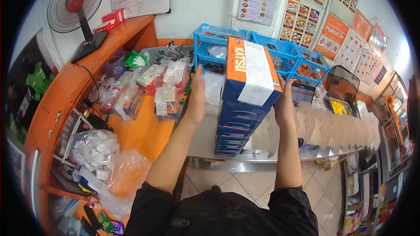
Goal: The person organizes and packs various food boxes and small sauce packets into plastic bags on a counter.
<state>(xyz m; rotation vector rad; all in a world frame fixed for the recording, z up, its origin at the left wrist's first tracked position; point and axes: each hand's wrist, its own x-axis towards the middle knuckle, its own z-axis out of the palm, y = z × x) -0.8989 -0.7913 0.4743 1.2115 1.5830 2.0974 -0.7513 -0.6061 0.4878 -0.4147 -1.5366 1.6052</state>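
Before me a tall stack of dark blue food boxes stands on a metal counter. The top box has an orange lid side with lettering, and a white paper slip with print lies over it. My left hand is raised flat to the left of the stack, with a gap between them and nothing in it. Close against the stack's right side is my right hand, its thumb and fingers partly spread. Whether it touches the box is hard to see.
Unfolded cartons stand in a row along the counter to the right. Blue plastic baskets are at the back. Bagged boxes sit on the orange counter at left, near a clear bag of paper scraps and a fan.
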